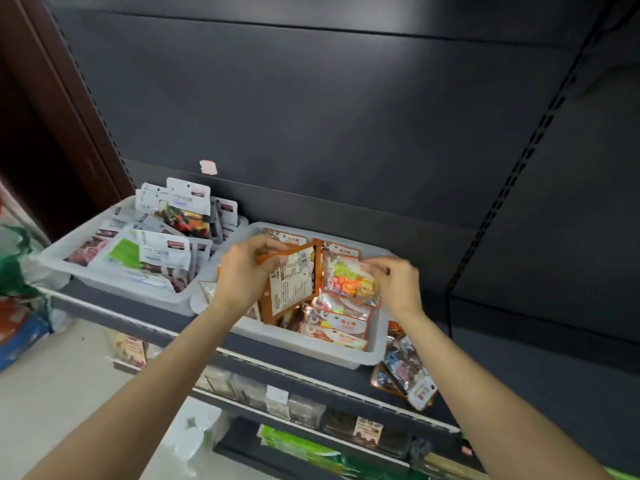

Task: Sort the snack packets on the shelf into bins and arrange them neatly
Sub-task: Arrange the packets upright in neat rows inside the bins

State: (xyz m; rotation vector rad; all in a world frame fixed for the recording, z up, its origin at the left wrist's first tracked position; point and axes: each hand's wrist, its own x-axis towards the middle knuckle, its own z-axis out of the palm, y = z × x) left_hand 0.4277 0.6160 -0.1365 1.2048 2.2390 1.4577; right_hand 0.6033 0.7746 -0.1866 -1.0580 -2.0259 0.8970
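Two clear plastic bins stand side by side on the dark shelf. The left bin holds several white-labelled snack packets. The right bin holds orange-brown packets. My left hand grips an orange packet upright, its label side toward me, over the right bin. My right hand pinches the top edge of a clear-fronted packet of coloured sweets standing beside it. More packets lie flat in the bin's front. Loose packets lie on the shelf right of the bin.
The shelf's dark back panel rises behind the bins. Lower shelves carry other packaged goods. Bags and a green item sit at the far left on the floor side. The shelf right of the loose packets is bare dark metal.
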